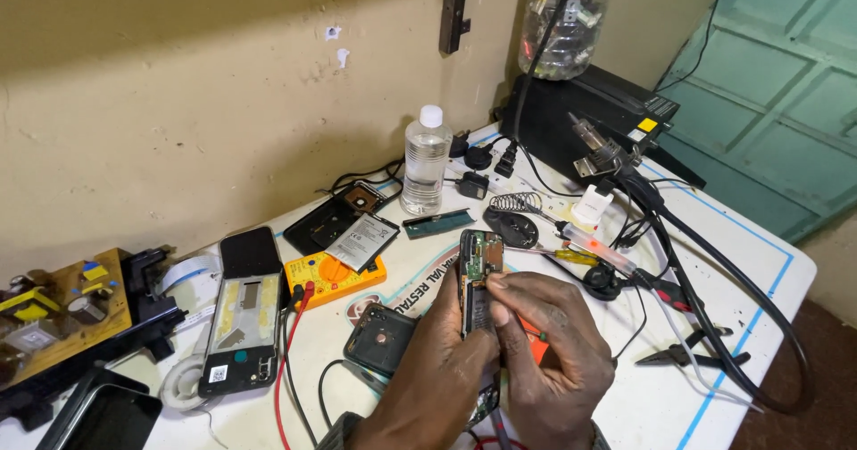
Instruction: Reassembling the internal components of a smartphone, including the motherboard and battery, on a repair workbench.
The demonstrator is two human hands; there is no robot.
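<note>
White table (768,280) is pretty cluttered: black box (589,115) at the far edge, a stripped phone frame (241,329) toward the left edge, a clear plastic bottle (425,160) near the far edge and a yellow multimeter (335,276) in the middle. Near the front edge, the left hand (442,374) is wrapped around an opened phone (479,280) held upright, circuit board showing. The right hand (549,347) is pinched shut against the phone's side; can't tell if it's holding anything.
</note>
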